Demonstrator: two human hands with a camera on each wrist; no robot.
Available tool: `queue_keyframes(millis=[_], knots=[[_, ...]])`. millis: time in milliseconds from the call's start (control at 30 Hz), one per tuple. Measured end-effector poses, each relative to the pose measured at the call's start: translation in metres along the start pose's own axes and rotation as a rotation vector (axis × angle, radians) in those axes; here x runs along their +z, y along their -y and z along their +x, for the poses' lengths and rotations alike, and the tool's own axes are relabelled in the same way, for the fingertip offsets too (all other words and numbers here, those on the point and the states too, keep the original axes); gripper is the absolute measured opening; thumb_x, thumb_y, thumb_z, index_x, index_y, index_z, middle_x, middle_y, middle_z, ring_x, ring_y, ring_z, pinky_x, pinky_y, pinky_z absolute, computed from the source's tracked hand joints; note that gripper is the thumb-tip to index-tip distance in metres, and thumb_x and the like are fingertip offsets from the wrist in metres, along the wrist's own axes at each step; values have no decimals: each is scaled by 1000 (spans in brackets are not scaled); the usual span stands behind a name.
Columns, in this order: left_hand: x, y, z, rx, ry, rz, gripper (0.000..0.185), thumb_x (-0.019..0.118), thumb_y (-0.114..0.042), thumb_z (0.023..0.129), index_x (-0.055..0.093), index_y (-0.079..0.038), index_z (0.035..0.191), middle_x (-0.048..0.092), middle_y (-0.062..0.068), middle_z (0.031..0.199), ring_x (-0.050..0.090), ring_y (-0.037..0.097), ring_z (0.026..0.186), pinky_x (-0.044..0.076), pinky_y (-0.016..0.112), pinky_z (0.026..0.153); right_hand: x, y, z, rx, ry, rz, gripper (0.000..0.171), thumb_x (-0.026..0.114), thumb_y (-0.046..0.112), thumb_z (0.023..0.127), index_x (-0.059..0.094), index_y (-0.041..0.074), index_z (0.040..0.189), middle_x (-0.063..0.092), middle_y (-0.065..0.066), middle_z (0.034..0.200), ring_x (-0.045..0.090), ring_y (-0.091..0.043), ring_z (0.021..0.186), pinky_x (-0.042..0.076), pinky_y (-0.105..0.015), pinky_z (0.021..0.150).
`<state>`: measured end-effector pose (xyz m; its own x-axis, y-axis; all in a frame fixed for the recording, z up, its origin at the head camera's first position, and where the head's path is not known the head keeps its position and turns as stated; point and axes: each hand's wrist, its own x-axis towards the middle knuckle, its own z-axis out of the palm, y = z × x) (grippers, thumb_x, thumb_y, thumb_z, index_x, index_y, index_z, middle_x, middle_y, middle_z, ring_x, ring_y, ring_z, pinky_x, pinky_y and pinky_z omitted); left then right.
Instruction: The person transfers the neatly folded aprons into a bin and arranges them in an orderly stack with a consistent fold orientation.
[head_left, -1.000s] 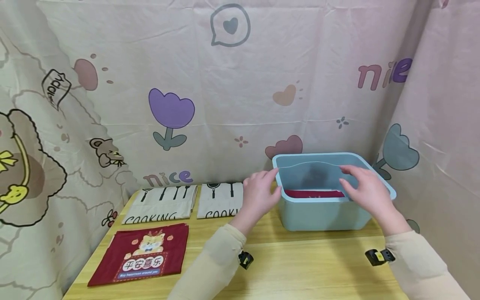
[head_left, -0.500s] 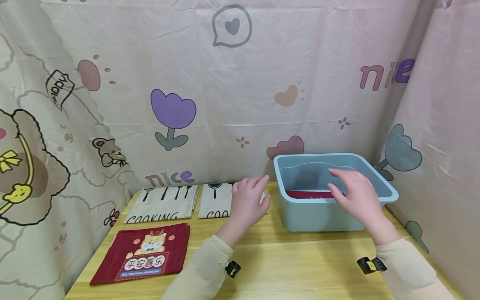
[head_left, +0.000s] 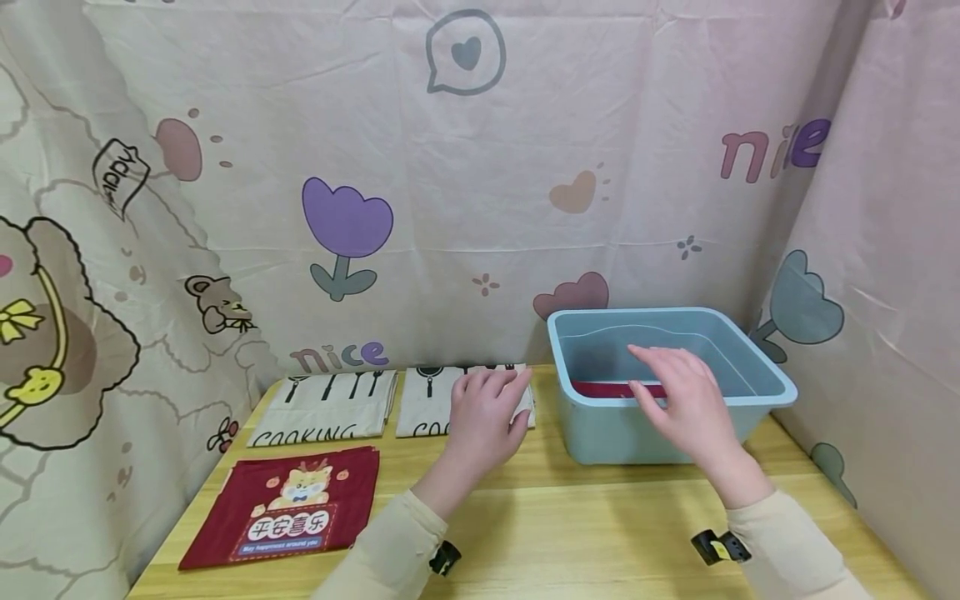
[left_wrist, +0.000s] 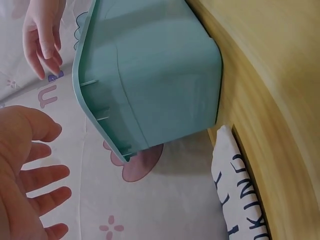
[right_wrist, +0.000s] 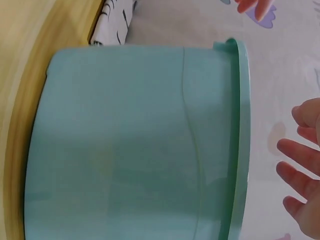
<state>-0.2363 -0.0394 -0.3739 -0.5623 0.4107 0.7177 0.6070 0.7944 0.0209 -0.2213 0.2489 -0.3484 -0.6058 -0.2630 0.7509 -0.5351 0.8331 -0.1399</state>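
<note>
Head: my left hand point(head_left: 483, 408) hovers, fingers relaxed, over the white folded cloth point(head_left: 431, 404), bin point(head_left: 600, 429) at its 3 o'clock | my right hand point(head_left: 678, 400) spread at bin's near rim | Left wrist: my left grip empty | Right wrist: my right grip empty, beside rim.

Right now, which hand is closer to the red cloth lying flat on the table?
Left. The left hand is over the white cloth, just past the red cloth; the right hand is at the blue tub, farther away.
</note>
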Motion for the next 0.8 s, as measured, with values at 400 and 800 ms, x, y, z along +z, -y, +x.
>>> queue_keyframes(millis=[400, 800], knots=[[-8, 11, -17, 114, -70, 45, 46, 76, -21, 83, 67, -17, 127, 67, 3, 117, 56, 27, 111, 41, 55, 94, 24, 20, -3, -102, -61, 79, 54, 77, 8, 77, 62, 4, 128, 67, -15, 118, 55, -37, 115, 38, -61, 98], [-12, 29, -36, 103, -64, 31, 44, 75, -18, 82, 68, -15, 126, 68, 6, 118, 57, 30, 111, 40, 59, 95, 51, 43, -5, -191, -92, 159, 44, 70, 13, 84, 64, 2, 126, 68, -13, 118, 56, -37, 116, 37, -60, 100]])
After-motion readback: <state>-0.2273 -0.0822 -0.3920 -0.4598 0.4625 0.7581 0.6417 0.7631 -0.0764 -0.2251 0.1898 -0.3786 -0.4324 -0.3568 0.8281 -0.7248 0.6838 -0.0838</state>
